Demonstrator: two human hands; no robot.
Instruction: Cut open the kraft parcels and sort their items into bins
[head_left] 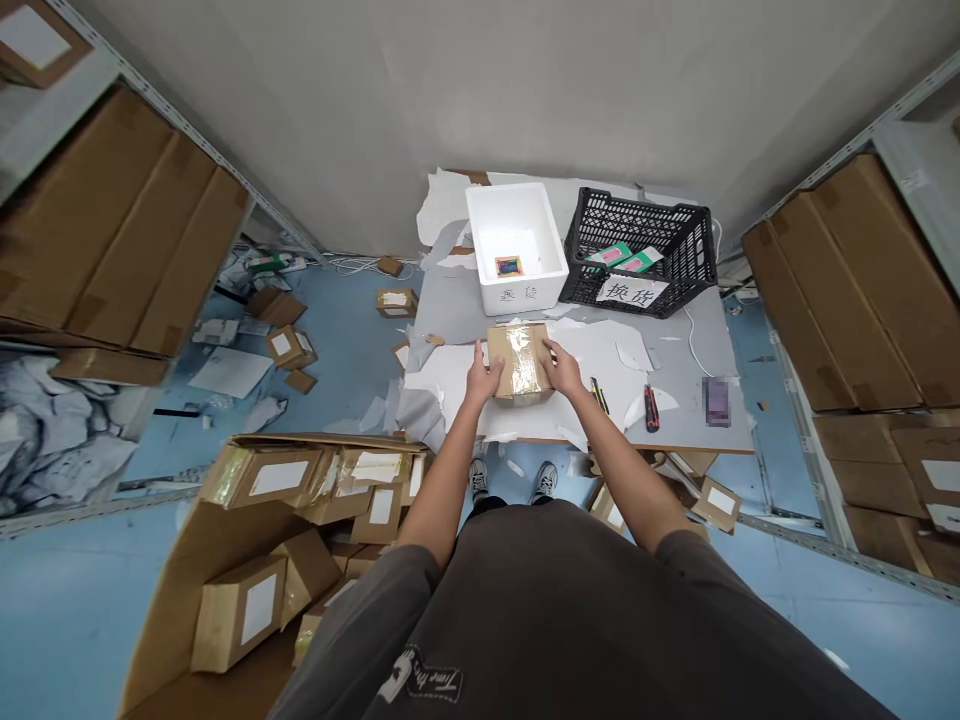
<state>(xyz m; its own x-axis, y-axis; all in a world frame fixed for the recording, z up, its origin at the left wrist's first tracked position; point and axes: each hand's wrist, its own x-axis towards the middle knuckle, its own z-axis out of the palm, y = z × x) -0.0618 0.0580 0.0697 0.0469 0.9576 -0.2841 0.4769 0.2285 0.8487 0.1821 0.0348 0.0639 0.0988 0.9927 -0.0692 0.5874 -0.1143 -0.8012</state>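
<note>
A small cardboard box (519, 362) with shiny clear tape across its top sits on the table near the front edge. My left hand (484, 378) grips its left side, with the thumb up along the edge. Against the right side presses my right hand (561, 368), fingers bent over the upper edge. Just right of that hand lies a yellow and black utility knife (599, 395). Farther right is a red and black utility knife (652, 408). Both box sides are partly hidden by my hands.
Behind the box stand a white foam bin (517, 225) and a black plastic crate (637, 240) with green-pink packages. Torn white paper covers the table (697, 345). At lower left, a large carton (172, 590) holds several boxes. Loaded shelves flank both sides.
</note>
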